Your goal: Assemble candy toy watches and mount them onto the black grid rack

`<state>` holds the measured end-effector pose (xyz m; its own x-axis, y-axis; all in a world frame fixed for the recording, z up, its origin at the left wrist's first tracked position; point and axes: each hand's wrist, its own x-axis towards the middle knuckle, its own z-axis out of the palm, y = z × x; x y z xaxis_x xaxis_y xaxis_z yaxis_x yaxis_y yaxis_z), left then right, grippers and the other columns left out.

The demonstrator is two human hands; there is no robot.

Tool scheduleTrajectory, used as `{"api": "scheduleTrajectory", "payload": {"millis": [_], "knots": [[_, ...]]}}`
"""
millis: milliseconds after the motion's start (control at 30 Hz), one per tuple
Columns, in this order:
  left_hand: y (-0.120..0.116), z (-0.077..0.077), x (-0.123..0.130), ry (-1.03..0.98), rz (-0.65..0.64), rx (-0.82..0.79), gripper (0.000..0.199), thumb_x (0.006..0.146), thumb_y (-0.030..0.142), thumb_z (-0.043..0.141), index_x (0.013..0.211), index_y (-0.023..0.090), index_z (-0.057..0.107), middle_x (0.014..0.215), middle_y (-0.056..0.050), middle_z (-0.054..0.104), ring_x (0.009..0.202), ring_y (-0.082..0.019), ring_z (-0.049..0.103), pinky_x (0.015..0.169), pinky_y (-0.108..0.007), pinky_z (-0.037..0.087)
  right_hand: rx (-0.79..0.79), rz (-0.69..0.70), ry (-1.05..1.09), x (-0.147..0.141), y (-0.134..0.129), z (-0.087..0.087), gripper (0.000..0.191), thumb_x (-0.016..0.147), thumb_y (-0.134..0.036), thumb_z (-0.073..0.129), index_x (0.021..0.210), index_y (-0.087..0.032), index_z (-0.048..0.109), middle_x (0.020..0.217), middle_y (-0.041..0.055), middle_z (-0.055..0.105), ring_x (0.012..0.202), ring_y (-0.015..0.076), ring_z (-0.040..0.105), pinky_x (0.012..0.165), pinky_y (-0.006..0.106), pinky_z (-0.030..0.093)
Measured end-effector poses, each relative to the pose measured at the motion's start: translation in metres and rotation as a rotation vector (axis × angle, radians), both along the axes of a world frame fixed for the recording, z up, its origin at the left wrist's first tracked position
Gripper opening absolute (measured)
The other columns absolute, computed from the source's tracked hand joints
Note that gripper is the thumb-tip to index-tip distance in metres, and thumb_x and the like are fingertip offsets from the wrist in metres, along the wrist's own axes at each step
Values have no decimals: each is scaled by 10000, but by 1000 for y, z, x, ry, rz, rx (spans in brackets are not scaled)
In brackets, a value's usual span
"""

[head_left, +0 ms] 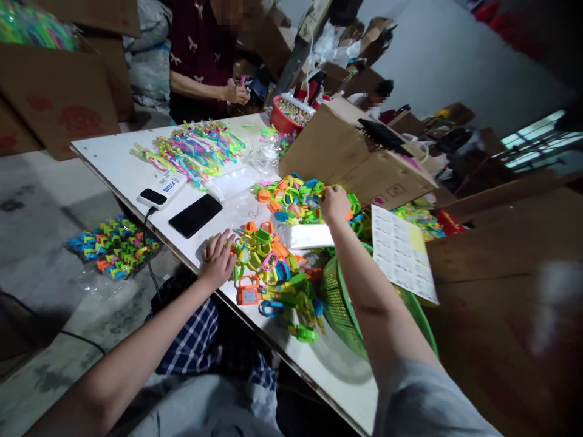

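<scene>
"Green mesh basket [336,294], is it in the way?"

"It stands just beside the near pile of toy watches [279,249]. The right forearm [371,297] crosses over it, and a printed sheet [401,249] overlaps its rim."

"And the hands?"

"Left hand [217,260] lies palm down at the near pile's edge, fingers stretched out. Right hand [336,205] reaches past a white slab [310,237] into the far pile [291,197], fingers bent down; I can't tell whether it holds a watch."

"How many of each?"

"Two watch piles, one basket, one sheet, one phone [195,216], one heap of straps [195,149] beyond it, one carton [319,145] behind the far pile, one red bowl [283,121]. The watches overlap too much to count."

"Surface and room?"

"White counter [109,145], slanting away over a grey floor [27,206], where a bag of coloured pieces [113,246] lies. Across it a co-worker [195,54] holds something pink; boxes [54,97] and a pale wall [428,54] stand farther off."
</scene>
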<state>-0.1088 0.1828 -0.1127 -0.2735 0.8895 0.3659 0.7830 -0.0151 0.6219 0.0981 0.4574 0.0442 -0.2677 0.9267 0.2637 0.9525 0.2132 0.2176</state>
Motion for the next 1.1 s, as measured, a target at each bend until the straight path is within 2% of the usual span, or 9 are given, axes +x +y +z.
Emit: {"api": "scheduleTrajectory", "payload": {"millis": [133,267,367,467,633,700,800,933,1100], "knots": [[-1,7,-5,-68,11,105,456,902,330,318,1291,155,481,1394,-133,446,1301,-266,343,1083,-439,243,154,247,96,-8,-84,37,275,891,-241,386,1028,-163,612,1077,149,575,1004,282,501,740,328,406],[-8,32,19,-287,54,196,460,933,323,216,1299,157,439,1323,-134,502,1244,-201,431,1063,-370,314,142,305,291,-11,-186,42,256,889,-258,395,1007,-192,612,1072,114,593,995,253,525,701,292,405],[-13,41,54,-348,-20,224,493,946,339,142,1344,153,365,1307,-138,509,1238,-169,450,1050,-322,343,43,234,450,-9,-249,20,239,868,-260,425,1002,-204,614,1057,93,612,966,235,550,674,277,413],[-13,32,74,-262,-50,246,510,934,410,206,1299,123,417,1277,-171,517,1242,-216,432,1070,-366,319,-43,161,605,-4,-293,-14,226,862,-279,434,965,-209,622,1016,91,631,946,225,561,716,278,430],[-26,14,45,-224,-54,477,442,943,389,228,1259,163,438,1203,-143,552,1190,-218,471,1032,-400,354,-94,94,851,11,-338,-61,224,840,-312,460,852,-185,644,872,75,652,774,206,585,646,298,447],[-54,8,24,-182,10,531,409,940,358,267,1263,170,434,1207,-141,544,1182,-226,470,1022,-410,353,-117,130,904,18,-346,-68,232,834,-329,476,866,-181,652,876,74,652,767,201,585,625,296,453],[-122,-11,0,-85,10,440,350,922,299,320,1209,184,485,1119,-123,589,1097,-227,521,964,-415,392,-135,184,906,31,-348,-70,250,839,-354,484,886,-178,656,902,85,648,776,197,582,612,293,460],[-225,-47,-11,15,-143,30,247,870,228,391,1004,253,597,968,-72,644,931,-200,587,837,-381,463,-91,236,794,39,-334,-74,271,833,-371,485,848,-163,658,850,91,651,672,180,562,594,303,450],[-324,-69,-35,-2,63,-287,217,836,206,393,786,230,603,822,-98,640,836,-244,587,802,-470,461,-93,329,725,24,-325,-84,286,830,-386,508,827,-146,665,809,85,650,557,142,520,555,284,439]]}}
